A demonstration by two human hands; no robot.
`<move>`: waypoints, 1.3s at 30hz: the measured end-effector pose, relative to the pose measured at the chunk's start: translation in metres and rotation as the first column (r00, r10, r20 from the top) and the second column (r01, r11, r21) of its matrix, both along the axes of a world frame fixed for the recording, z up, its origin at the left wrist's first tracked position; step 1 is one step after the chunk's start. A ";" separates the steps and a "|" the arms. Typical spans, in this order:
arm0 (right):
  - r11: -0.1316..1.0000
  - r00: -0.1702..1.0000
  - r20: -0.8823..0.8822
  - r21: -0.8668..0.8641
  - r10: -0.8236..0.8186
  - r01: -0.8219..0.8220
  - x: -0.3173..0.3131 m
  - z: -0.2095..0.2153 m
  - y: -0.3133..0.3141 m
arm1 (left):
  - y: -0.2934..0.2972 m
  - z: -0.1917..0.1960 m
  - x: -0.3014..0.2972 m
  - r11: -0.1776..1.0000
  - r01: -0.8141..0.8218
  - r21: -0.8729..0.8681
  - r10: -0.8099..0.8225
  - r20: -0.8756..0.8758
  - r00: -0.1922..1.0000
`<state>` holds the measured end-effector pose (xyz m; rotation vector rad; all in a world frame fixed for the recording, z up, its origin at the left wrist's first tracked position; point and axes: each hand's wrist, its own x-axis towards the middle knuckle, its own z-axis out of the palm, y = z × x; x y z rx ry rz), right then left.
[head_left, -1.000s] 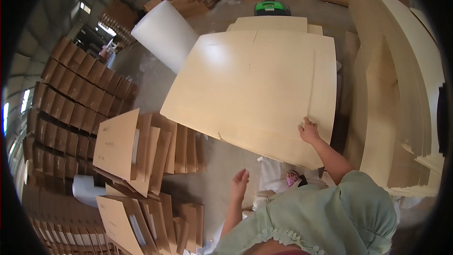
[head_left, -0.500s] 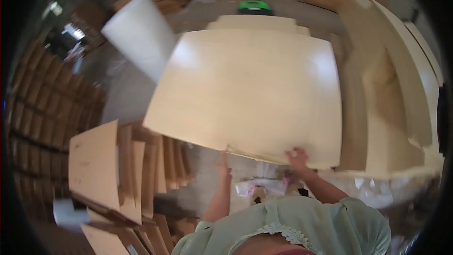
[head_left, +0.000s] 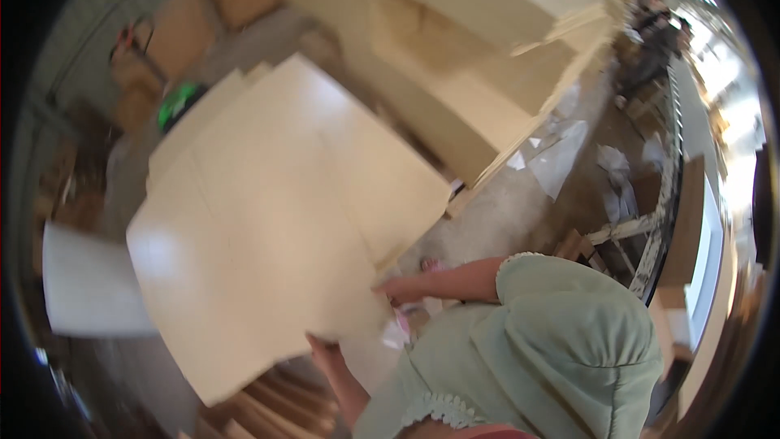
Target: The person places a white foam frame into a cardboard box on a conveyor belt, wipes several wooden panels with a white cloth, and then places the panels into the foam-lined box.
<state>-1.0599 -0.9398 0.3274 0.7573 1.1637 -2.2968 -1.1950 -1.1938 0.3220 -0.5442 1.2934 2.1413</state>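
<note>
A large pale wooden sheet (head_left: 244, 252) lies over a stack of similar sheets (head_left: 390, 162), its near part drawn out towards my body. My left hand (head_left: 327, 354) is closed on the sheet's near edge, with its thumb side at the rim and the other fingers hidden below. At the near right corner, my right hand (head_left: 396, 289) grips the same sheet. Several sheet edges show stepped along the far side of the stack. Motion blurs both hands slightly.
Taller stacks of pale boards (head_left: 455, 89) stand beyond on the right. A white foam roll (head_left: 89, 280) is at the left, with brown cardboard pieces (head_left: 276, 402) below the near edge. White scraps (head_left: 561, 158) litter the floor by a metal frame (head_left: 650, 256) at the right.
My view and body have swung to the right, so the stack appears turned and further left. Both hands have closed on the top sheet, which has shifted over the stack towards the near left.
</note>
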 end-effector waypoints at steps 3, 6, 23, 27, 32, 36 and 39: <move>0.976 0.997 -0.071 0.216 0.039 -0.023 0.006 0.018 0.002 | 0.002 0.004 0.004 0.998 0.054 0.031 -0.054 -0.001 0.999; 0.973 0.990 0.094 0.218 -0.100 0.078 0.038 0.065 0.031 | 0.034 0.040 0.038 0.978 0.049 -0.204 -0.054 -0.022 0.998; 0.496 0.901 0.193 0.868 -0.389 0.028 0.087 -0.004 0.260 | -0.170 0.043 0.095 0.762 -0.634 -0.133 0.648 0.143 0.749; 0.437 0.981 0.086 0.899 -0.175 -0.001 0.106 -0.032 0.284 | -0.155 0.042 0.082 0.791 -0.586 -0.173 0.610 0.177 0.772; 0.236 0.979 -0.007 0.970 -0.203 0.056 0.083 0.013 0.280 | -0.164 0.027 0.088 0.740 -0.672 0.028 0.661 0.157 0.734; 0.140 0.993 -0.075 0.986 -0.096 0.088 0.027 0.075 0.303 | -0.149 0.033 0.100 0.652 -0.752 0.094 0.744 0.110 0.659; 0.100 0.999 -0.039 0.994 0.037 0.035 -0.042 0.090 0.364 | -0.115 0.101 0.103 0.569 -0.811 0.139 0.819 -0.012 0.573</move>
